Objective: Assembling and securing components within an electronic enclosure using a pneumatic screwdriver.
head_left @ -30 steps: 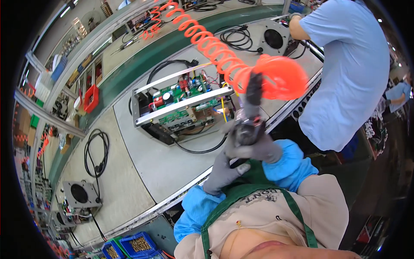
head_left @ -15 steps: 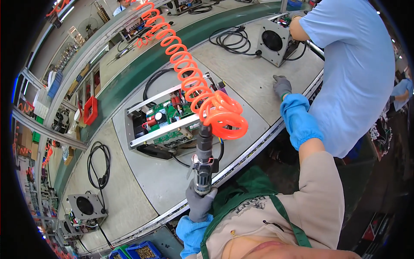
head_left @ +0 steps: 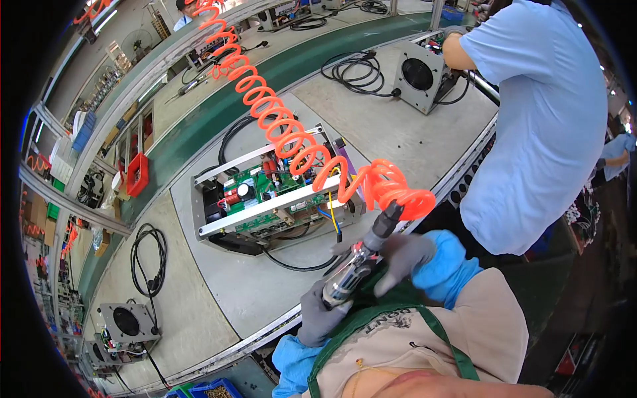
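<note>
A pneumatic screwdriver (head_left: pixel 352 273), tethered to a coiled orange air hose (head_left: pixel 308 152), is tilted in front of my apron at the bench's near edge. My gloved left hand (head_left: pixel 320 317) is closed around its lower end. Around the upper body of the tool is my gloved right hand (head_left: pixel 405 257), slightly blurred; its thumb stands apart and a fingertip shows on the far side. Just beyond lies an open metal-framed electrical unit (head_left: pixel 265 209) with a green circuit board and red and black components. Yellow and blue wires (head_left: pixel 332 213) hang from its right end.
A co-worker in a light blue shirt (head_left: pixel 537 126) stands at the right beside another unit with a fan grille (head_left: pixel 419 74). More units (head_left: pixel 126 322) and coiled black cables (head_left: pixel 149 259) lie on the left bench. Blue bins (head_left: pixel 219 388) of small parts sit below its edge.
My right hand has come from the bench on the right to the screwdriver. The screwdriver has tipped rightward in my left hand, and the hose's lower coils have shifted right.
</note>
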`<state>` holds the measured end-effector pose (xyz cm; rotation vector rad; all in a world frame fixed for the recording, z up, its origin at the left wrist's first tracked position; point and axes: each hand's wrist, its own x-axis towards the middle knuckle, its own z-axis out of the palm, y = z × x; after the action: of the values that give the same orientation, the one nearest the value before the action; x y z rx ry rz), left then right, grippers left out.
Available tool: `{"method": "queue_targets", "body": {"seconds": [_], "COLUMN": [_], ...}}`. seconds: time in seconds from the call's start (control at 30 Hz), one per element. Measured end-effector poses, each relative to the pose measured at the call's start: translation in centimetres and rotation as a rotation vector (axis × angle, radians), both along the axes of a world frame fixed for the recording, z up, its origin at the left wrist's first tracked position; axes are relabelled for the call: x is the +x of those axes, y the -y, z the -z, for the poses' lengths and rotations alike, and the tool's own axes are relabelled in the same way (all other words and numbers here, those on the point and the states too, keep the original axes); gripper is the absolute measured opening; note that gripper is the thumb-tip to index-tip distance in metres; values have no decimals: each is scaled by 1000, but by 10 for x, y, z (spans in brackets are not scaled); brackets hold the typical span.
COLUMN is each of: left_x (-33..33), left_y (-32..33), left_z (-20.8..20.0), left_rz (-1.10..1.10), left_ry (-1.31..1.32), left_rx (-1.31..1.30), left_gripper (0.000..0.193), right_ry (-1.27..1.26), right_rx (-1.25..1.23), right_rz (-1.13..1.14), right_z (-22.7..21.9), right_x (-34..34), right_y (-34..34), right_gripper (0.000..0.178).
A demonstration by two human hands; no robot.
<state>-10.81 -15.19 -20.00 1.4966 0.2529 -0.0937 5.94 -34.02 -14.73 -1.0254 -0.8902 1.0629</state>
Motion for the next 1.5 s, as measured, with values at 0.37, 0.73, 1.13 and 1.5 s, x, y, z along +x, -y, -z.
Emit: {"method": "queue_targets", "body": {"seconds": [0.37,0.73,1.13,1.5], "left_x": [-12,-89,-50,0], "left_y": [-58,-197,-150,-64], "left_z": [-13,67,70,65], "left_rz": [-121,-659,-611,-203], "left_ry": [59,-1092,-639,-404], "left_rx": [540,1372,1388,1457], "left_gripper": [50,72,83,74], "right_ry": [-206,-211,-20,195], "right_rx": [177,47,364,145], "right_rz": [361,405,143,608], "right_z": [20,6,-9,13], "right_x": [-42,-43,-34,-58], "right_y": [-36,-36,-47,-112], "right_gripper": [37,34,41,31]}}
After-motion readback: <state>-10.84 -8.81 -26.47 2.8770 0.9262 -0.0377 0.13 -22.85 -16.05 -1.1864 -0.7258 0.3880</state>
